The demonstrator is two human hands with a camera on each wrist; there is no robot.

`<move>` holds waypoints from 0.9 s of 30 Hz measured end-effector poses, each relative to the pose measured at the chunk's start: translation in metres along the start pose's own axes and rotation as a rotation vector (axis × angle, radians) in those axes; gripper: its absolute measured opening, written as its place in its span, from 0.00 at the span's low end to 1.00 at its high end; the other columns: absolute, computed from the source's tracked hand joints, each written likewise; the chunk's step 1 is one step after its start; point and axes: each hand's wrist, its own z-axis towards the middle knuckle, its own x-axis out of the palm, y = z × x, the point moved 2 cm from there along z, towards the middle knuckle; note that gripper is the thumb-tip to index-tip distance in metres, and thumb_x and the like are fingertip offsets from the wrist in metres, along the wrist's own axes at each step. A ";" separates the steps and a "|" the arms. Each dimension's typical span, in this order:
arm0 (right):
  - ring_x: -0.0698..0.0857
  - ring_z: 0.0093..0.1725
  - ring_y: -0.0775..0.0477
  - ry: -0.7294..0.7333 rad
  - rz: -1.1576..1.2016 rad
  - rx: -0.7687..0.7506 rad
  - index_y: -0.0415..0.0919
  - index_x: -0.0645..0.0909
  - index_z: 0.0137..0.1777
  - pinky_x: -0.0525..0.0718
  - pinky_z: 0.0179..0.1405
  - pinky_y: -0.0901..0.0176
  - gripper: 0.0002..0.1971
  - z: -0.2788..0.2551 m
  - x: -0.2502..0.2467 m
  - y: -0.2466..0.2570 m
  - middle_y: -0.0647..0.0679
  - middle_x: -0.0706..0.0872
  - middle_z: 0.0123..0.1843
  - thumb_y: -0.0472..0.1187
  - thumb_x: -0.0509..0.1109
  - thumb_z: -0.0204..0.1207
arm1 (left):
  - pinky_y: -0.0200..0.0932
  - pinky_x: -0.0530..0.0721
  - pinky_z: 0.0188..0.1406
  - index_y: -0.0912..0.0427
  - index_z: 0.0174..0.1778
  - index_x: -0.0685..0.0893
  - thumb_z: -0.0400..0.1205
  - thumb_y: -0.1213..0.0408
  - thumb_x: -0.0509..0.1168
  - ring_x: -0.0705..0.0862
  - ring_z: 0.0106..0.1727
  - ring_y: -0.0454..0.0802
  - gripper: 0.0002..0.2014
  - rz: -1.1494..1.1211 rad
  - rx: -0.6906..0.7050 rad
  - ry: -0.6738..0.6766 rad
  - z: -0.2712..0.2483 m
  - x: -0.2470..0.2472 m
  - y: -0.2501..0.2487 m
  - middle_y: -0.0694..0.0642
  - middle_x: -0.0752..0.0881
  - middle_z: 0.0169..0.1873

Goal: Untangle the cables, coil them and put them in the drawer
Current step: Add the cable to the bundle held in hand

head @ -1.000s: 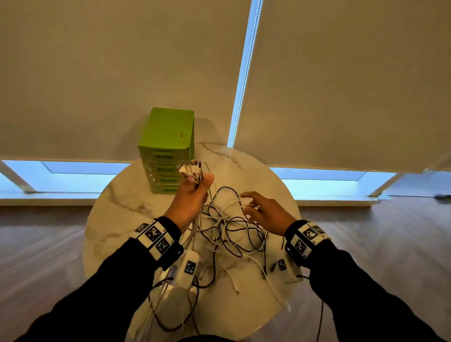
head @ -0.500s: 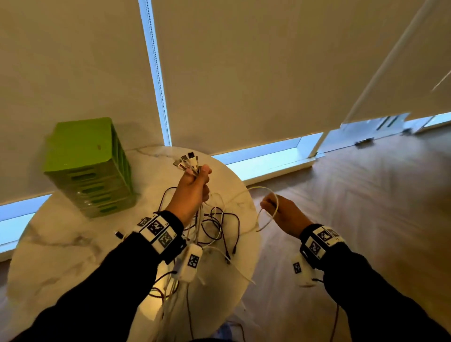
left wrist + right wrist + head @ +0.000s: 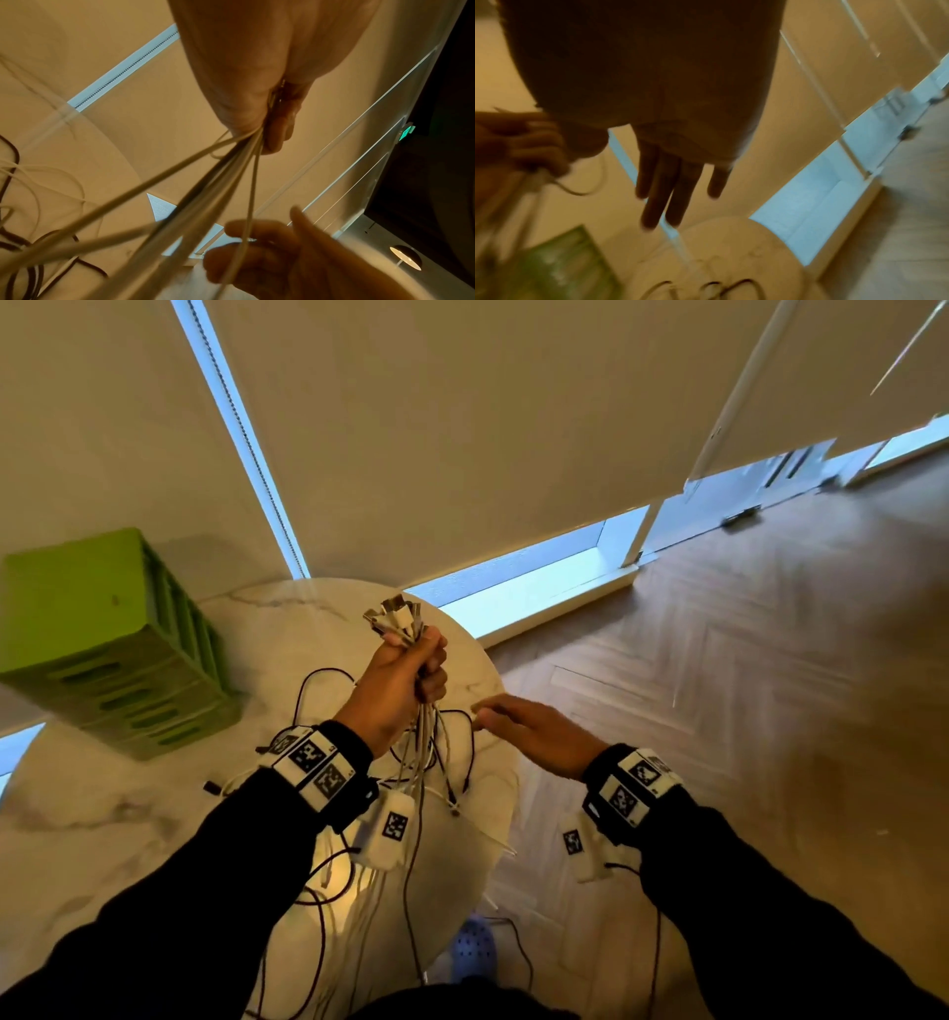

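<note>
My left hand [image 3: 405,670] is raised above the round marble table [image 3: 154,814] and grips a bundle of white and black cables [image 3: 426,752] in its fist. Their plug ends [image 3: 395,616] stick out above the fist, and the rest hangs down to a loose tangle on the table. The left wrist view shows the cables [image 3: 205,182] fanning out below the curled fingers [image 3: 280,130]. To the right of the hanging strands hovers my right hand [image 3: 529,731], fingers [image 3: 664,188] straight and holding nothing. A green drawer unit [image 3: 108,649] stands at the table's back left.
Window blinds hang close behind the table. Wooden floor spreads to the right, past the table's edge [image 3: 506,814]. Thin black leads dangle from my wrist cameras down past the table. A blue shoe [image 3: 472,950] shows on the floor below.
My right hand has let go of the white cable loop it was pulling and moved back left toward the bundle with straight fingers. My view has swung further right. The left hand keeps its grip.
</note>
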 end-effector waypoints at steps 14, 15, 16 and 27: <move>0.88 0.40 0.51 -0.277 0.065 -0.095 0.44 0.77 0.44 0.84 0.44 0.59 0.11 0.012 -0.019 0.015 0.45 0.87 0.39 0.43 0.59 0.88 | 0.38 0.81 0.32 0.58 0.44 0.81 0.92 0.56 0.54 0.82 0.31 0.44 0.16 0.271 0.092 -0.260 0.004 -0.041 -0.005 0.48 0.82 0.28; 0.87 0.42 0.47 -0.293 -0.032 -0.034 0.44 0.77 0.44 0.83 0.44 0.57 0.11 0.014 -0.029 0.005 0.45 0.87 0.40 0.43 0.58 0.88 | 0.36 0.75 0.29 0.57 0.42 0.80 0.92 0.55 0.54 0.78 0.27 0.43 0.16 0.235 0.083 -0.277 0.003 -0.044 -0.007 0.47 0.80 0.26; 0.87 0.45 0.44 -0.255 -0.201 0.053 0.43 0.79 0.45 0.84 0.47 0.53 0.11 0.018 -0.038 -0.009 0.45 0.87 0.43 0.44 0.58 0.87 | 0.35 0.71 0.28 0.58 0.42 0.79 0.92 0.56 0.54 0.73 0.25 0.42 0.17 0.173 0.071 -0.274 0.002 -0.046 -0.008 0.46 0.77 0.24; 0.54 0.85 0.59 0.330 -0.270 -0.157 0.60 0.53 0.87 0.55 0.85 0.61 0.55 0.018 0.002 0.059 0.58 0.50 0.89 0.59 0.84 0.66 | 0.46 0.86 0.48 0.60 0.43 0.78 0.92 0.57 0.51 0.88 0.44 0.56 0.17 0.094 -0.001 0.123 -0.029 -0.016 -0.032 0.61 0.89 0.40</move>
